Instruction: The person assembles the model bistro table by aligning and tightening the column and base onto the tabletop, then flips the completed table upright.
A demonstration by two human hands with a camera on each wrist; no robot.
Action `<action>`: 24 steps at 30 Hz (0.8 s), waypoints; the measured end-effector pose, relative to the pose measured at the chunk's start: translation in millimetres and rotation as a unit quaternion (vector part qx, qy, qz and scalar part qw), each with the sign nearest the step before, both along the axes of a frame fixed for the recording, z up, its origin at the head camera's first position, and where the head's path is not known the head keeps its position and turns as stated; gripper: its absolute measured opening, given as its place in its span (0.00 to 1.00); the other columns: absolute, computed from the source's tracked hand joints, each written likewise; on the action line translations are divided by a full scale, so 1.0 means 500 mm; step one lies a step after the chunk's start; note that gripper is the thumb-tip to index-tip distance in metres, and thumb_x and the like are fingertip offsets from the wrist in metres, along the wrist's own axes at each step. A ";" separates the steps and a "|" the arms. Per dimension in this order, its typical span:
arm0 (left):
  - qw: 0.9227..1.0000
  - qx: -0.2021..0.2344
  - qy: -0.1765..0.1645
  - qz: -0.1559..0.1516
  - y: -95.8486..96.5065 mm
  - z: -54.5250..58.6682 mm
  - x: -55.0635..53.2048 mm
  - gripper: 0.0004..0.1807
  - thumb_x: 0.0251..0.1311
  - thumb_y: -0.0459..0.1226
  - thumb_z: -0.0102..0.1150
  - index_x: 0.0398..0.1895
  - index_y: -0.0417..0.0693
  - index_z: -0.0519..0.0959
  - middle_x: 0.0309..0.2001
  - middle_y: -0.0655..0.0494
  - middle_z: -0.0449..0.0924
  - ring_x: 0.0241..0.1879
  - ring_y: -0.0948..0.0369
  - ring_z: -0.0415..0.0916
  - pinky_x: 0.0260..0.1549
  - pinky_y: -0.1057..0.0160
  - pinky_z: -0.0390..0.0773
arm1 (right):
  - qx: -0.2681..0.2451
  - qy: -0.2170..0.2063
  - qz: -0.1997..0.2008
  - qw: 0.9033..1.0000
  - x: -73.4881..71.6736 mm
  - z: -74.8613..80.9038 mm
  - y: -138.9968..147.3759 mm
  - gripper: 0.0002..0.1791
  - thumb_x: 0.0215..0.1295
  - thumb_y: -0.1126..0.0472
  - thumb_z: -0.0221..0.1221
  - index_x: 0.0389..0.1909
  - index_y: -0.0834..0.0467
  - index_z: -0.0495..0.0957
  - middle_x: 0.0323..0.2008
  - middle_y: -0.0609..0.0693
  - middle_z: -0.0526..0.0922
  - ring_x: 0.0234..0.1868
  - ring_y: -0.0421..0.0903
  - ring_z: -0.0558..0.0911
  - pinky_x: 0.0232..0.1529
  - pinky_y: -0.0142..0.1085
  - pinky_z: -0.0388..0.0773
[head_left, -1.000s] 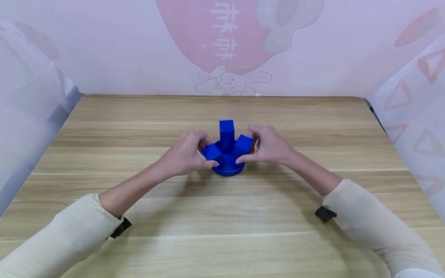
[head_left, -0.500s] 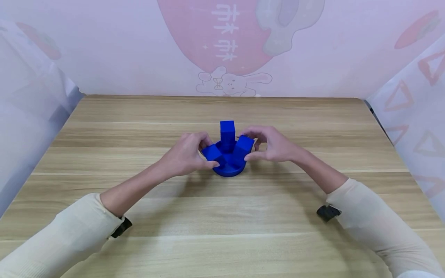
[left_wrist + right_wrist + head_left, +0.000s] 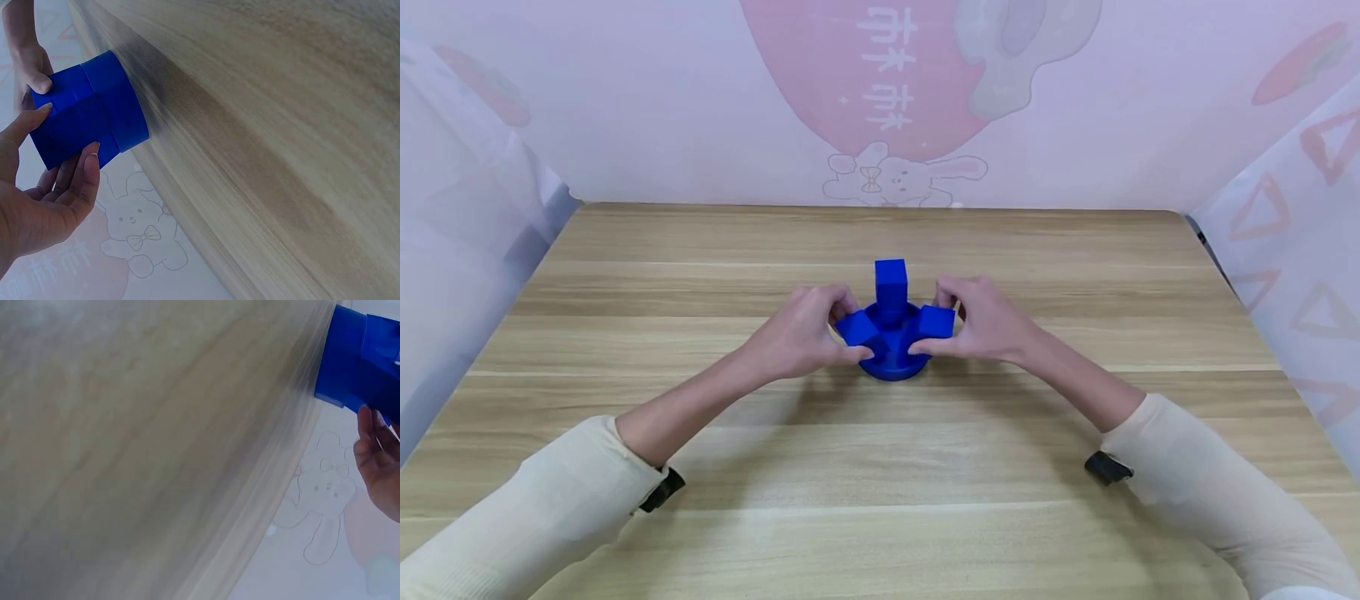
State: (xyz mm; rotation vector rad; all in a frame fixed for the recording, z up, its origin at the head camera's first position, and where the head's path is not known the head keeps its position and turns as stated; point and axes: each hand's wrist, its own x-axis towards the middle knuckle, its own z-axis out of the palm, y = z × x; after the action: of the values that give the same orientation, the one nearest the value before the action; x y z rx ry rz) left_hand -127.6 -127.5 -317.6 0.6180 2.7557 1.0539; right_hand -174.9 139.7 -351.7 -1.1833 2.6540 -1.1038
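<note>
A blue plastic piece stands mid-table, with a round base and three square-topped blocks rising from it. The back block is upright and untouched. My left hand grips the left block, thumb on the near side and fingers on the far side. From the other side, my right hand pinches the right block between thumb and curled fingers. In the left wrist view the left thumb and fingertips press the blue piece from two sides. Only part of the right hand shows in the right wrist view.
The wood-grain table extends around the piece on all sides. A pale printed curtain hangs behind its far edge, with more pale sheets at left and right. Dark wrist devices sit at both sleeves.
My right hand loosened and shifted round the right block, then took hold again. That block has turned clockwise and sits slightly farther right and nearer. The left hand stayed in place.
</note>
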 end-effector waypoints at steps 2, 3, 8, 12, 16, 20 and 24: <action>1.000 0.000 -0.003 0.001 0.000 0.000 0.000 0.20 0.47 0.37 0.82 0.37 0.38 0.81 0.34 0.50 0.86 0.37 0.53 0.82 0.40 0.57 0.83 | -0.010 -0.021 0.011 1.000 -0.002 0.001 0.005 0.26 0.46 0.55 0.83 0.33 0.60 0.75 0.27 0.49 0.82 0.25 0.46 0.75 0.23 0.34 0.71; 1.000 0.000 -0.004 0.001 0.000 0.000 0.000 0.20 0.47 0.37 0.82 0.37 0.38 0.81 0.34 0.50 0.86 0.37 0.53 0.82 0.40 0.57 0.83 | -0.017 -0.032 0.021 0.999 -0.005 0.002 0.009 0.26 0.45 0.56 0.83 0.37 0.62 0.78 0.32 0.50 0.84 0.29 0.46 0.78 0.25 0.35 0.74; 1.000 0.000 -0.008 0.003 0.000 -0.001 0.000 0.19 0.47 0.37 0.82 0.37 0.38 0.81 0.34 0.50 0.86 0.36 0.53 0.82 0.40 0.57 0.82 | -0.044 -0.080 0.116 0.989 -0.021 0.008 0.031 0.36 0.51 0.66 0.79 0.63 0.67 0.77 0.57 0.56 0.84 0.54 0.51 0.81 0.44 0.43 0.84; 1.000 -0.004 -0.005 0.001 0.000 -0.001 -0.001 0.20 0.47 0.37 0.82 0.37 0.38 0.81 0.34 0.50 0.86 0.36 0.55 0.81 0.40 0.58 0.83 | -0.040 -0.107 0.165 0.980 -0.030 0.009 0.037 0.35 0.57 0.70 0.74 0.66 0.64 0.76 0.64 0.56 0.81 0.65 0.54 0.78 0.57 0.46 0.82; 1.000 -0.007 -0.003 0.002 0.001 0.000 -0.001 0.20 0.47 0.37 0.82 0.37 0.38 0.81 0.34 0.50 0.86 0.36 0.55 0.81 0.39 0.58 0.83 | -0.031 -0.124 0.141 0.982 -0.028 0.009 0.033 0.29 0.55 0.70 0.76 0.59 0.62 0.81 0.60 0.55 0.84 0.65 0.54 0.79 0.59 0.48 0.81; 1.000 -0.006 -0.002 0.002 0.001 0.002 0.000 0.20 0.47 0.37 0.82 0.37 0.38 0.81 0.34 0.50 0.86 0.36 0.53 0.81 0.39 0.58 0.83 | -0.029 -0.122 0.115 0.985 -0.024 0.010 0.030 0.27 0.52 0.69 0.78 0.55 0.61 0.84 0.57 0.54 0.86 0.62 0.53 0.80 0.58 0.49 0.81; 1.000 -0.002 -0.001 0.000 0.000 0.002 0.000 0.20 0.47 0.37 0.82 0.36 0.38 0.81 0.34 0.50 0.86 0.36 0.55 0.81 0.39 0.58 0.82 | -0.030 -0.111 0.107 0.988 -0.019 0.010 0.030 0.29 0.53 0.66 0.78 0.58 0.63 0.82 0.58 0.55 0.85 0.59 0.52 0.83 0.55 0.47 0.83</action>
State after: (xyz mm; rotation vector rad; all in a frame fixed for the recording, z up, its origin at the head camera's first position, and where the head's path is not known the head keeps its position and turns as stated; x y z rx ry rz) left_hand -127.5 -127.4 -316.8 0.6171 2.7555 1.0487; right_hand -184.5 154.4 -346.7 -1.2380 2.2849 -1.2066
